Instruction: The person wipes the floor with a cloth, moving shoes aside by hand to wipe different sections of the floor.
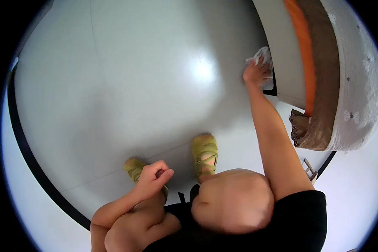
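My right hand (257, 74) reaches far out to the right, low by the floor, with a crumpled white cloth (262, 56) under and between its fingers. It is at the dark gap beneath a pale piece of furniture (277, 42); part of the cloth is hidden by the hand. Whether it is fabric or paper I cannot tell. My left hand (155, 177) is curled into a loose fist near my left knee, and nothing shows in it.
Pale, glossy floor tiles (147, 84) stretch ahead, with a bright light reflection. My feet in green shoes (204, 151) stand below me. Orange, brown and white lace covers (357, 84) hang over the furniture at right. A dark baseboard (33, 168) runs along the left wall.
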Tool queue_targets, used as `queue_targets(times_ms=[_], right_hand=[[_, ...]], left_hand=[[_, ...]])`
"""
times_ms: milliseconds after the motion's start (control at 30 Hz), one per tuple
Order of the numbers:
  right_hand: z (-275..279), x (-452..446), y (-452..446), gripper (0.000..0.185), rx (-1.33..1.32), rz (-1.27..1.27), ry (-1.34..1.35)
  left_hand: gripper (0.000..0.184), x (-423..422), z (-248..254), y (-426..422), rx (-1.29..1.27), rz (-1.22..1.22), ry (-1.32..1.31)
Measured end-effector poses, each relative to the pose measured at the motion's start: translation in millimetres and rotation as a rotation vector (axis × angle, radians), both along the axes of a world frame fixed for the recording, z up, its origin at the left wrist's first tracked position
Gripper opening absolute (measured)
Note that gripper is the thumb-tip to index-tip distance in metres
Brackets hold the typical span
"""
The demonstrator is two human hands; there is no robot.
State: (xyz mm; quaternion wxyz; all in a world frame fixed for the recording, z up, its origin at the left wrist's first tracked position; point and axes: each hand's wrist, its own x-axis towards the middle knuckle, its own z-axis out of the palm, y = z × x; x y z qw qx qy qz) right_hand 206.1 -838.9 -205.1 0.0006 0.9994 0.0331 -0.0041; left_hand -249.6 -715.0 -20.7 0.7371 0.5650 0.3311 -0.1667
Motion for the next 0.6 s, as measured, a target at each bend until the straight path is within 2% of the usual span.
queue_targets(times_ms=[133, 233, 333, 400, 600], right_hand=[[-1, -106, -14, 0.061, 0.119, 0.403, 0.057], [27, -165, -10, 0.067, 0.078, 0.648, 0.159], [17, -137, -17, 0.073, 0.066, 0.721, 0.094], [16, -118, -17, 0.072, 0.028, 0.68, 0.06], [-8, -61, -52, 0.064, 0.121, 0.594, -0.088]], left_hand=[[0.021, 6, -2, -1, -0.085, -0.025, 0.018], [0.021, 9, -5, -3, -0.122, -0.046, 0.009], [0.021, 11, -3, 0, -0.083, -0.067, 0.02], [0.021, 8, 4, 4, -0.089, -0.063, 0.081], [0.019, -22, -4, -3, -0.047, 0.134, 0.001]])
